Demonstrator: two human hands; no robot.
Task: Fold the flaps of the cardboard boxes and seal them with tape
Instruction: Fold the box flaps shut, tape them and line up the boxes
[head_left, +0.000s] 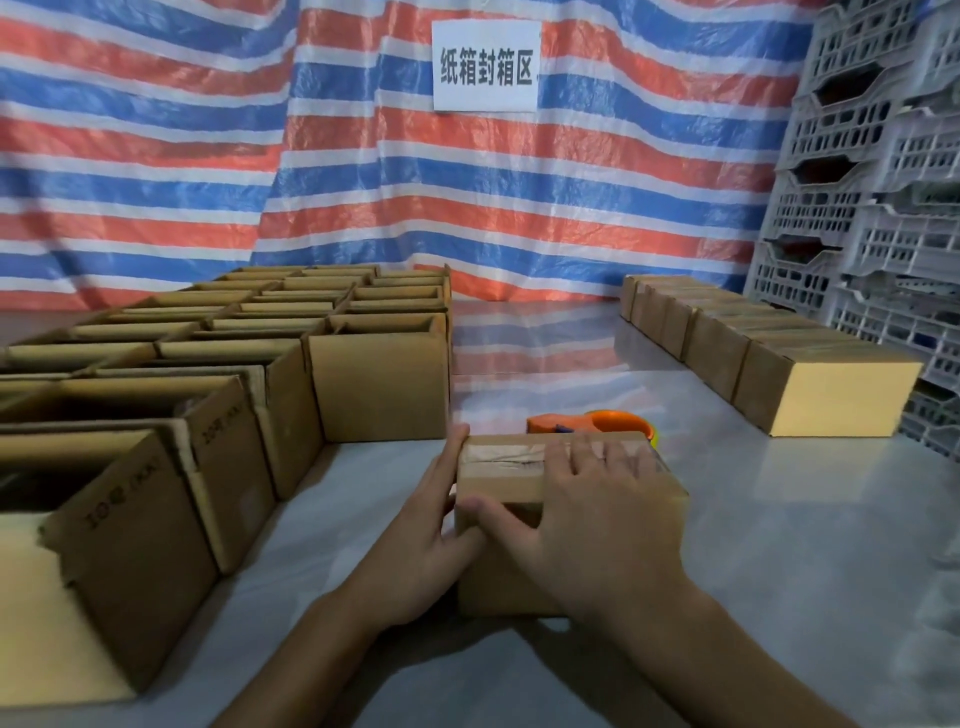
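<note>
Head: left hand (415, 540), right hand (597, 512) on 1 box (496, 467); 1 dispenser (597, 422) behind.

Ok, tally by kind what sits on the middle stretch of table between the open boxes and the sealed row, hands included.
Taped cardboard box: 1
Orange tape dispenser: 1
Hands: 2, left hand and right hand, both on the box
Total: 4

At frame left, open boxes (379, 374) stand packed; sealed boxes (779, 364) line the right. Between them, bare table (545, 353) runs back to the tarp (519, 208), blocked only by the tape dispenser (597, 422) and taped box (493, 467) at center.
</note>
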